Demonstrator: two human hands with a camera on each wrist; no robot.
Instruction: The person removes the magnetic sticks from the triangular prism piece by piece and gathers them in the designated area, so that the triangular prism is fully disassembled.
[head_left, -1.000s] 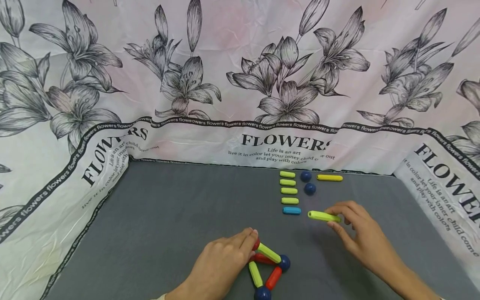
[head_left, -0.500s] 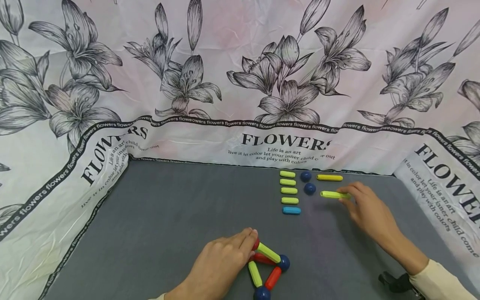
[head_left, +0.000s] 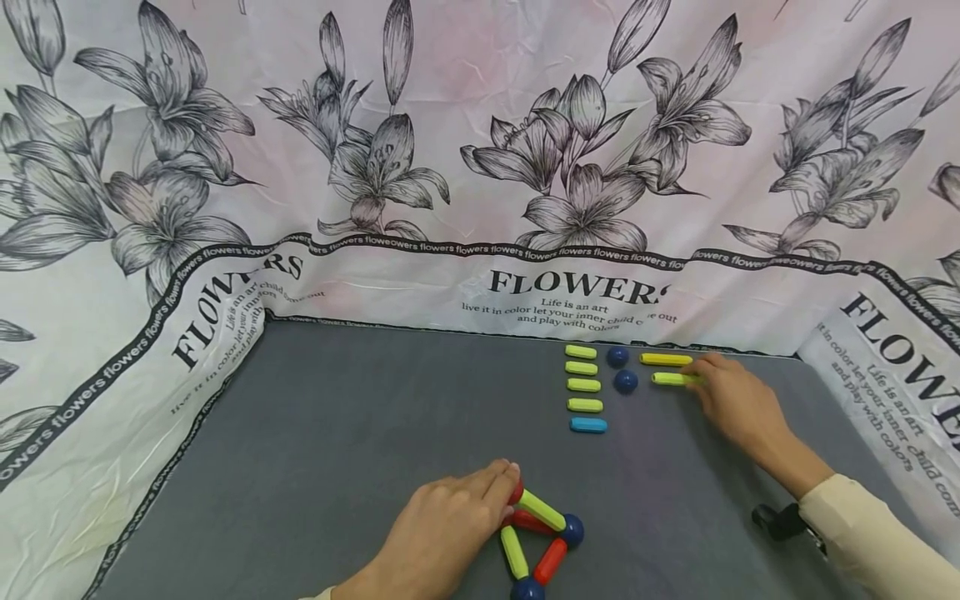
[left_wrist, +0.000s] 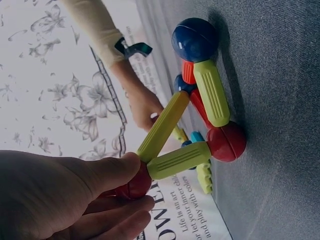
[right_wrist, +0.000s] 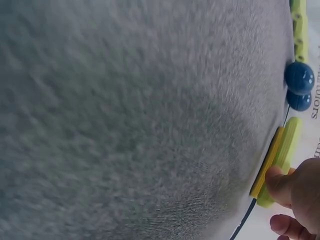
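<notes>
A: Starting with the head view: low centre, the left hand (head_left: 450,521) pinches the red ball (head_left: 513,492) topping a small frame (head_left: 536,542) of green and red rods on blue balls. At right of centre, the right hand (head_left: 731,400) has its fingertips on a green rod (head_left: 670,378), lying just below the yellow rod (head_left: 663,359) near the far edge of the grey mat (head_left: 337,433).

B: How far along does it look?

A: I'd judge a pyramid standing, with loose parts lined up beside it: four short green rods (head_left: 582,377) in a column, a blue rod (head_left: 588,425) under them, two blue balls (head_left: 621,369) beside. Whether more gets built, I can't tell.

B: Any writing?

A: The cloth (head_left: 480,167) reads "FLOWERS", "Life is an art", "live it in color let your inner child come out and play with colors", with "flowers" repeated along a black band.

B: Left wrist view?

A: Thumb and fingers (left_wrist: 100,172) curl round the red ball (left_wrist: 132,185); two green rods run off it. Another red ball (left_wrist: 227,141) and a blue one (left_wrist: 195,39) sit on the mat.

B: Right wrist?

A: Blurry. At the lower right, a fingertip (right_wrist: 277,185) presses the green rod (right_wrist: 285,150), which touches the yellow rod (right_wrist: 267,160). Whether it's gripped, I can't tell.
</notes>
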